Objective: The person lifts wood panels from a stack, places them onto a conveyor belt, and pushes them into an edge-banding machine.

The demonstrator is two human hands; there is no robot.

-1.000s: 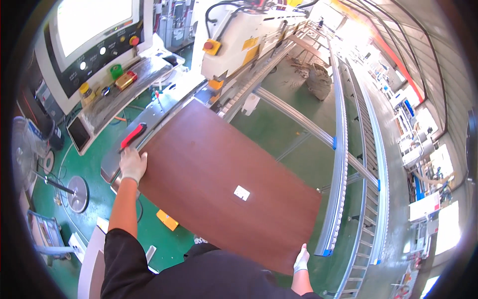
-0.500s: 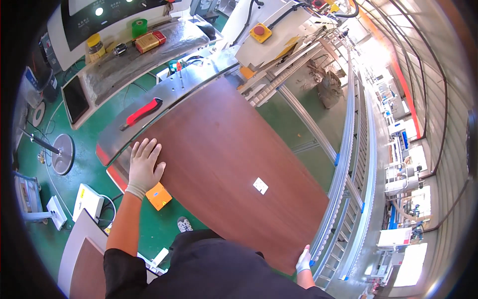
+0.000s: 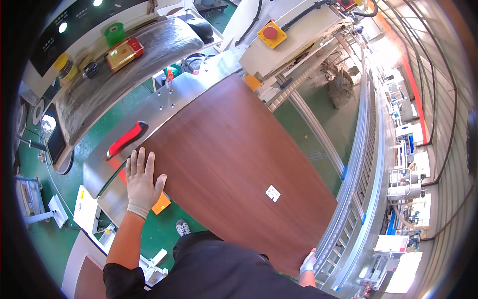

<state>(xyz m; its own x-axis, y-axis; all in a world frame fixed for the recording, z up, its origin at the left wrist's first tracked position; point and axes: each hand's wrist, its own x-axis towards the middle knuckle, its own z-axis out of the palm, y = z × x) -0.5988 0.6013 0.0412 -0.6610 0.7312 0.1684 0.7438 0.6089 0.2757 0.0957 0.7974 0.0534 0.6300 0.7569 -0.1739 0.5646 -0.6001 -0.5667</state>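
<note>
A large brown wood-grain panel (image 3: 234,144) with a small white label (image 3: 272,193) stretches in front of me, its left edge along a metal machine table (image 3: 194,89). My left hand (image 3: 142,182), in a pale glove, lies flat on the panel's near left end, fingers stretched out. At the near right corner my right hand (image 3: 308,261), gloved too, grips the panel's edge; part of its fingers is hidden. A red utility knife (image 3: 127,139) rests on the metal table just beyond my left fingertips.
Rails with rollers (image 3: 348,184) run along the right. Beyond the panel stands a machine with a red stop button (image 3: 270,33). At the far left, a shelf (image 3: 99,99) carries a green tape roll (image 3: 114,34), a yellow-lidded jar (image 3: 63,65) and a phone (image 3: 54,130). An orange box (image 3: 161,204) is below my left hand.
The panel has slid a little forward along the metal table, with both hands still on it. The whole view has shifted, and the knife now appears lower and farther left.
</note>
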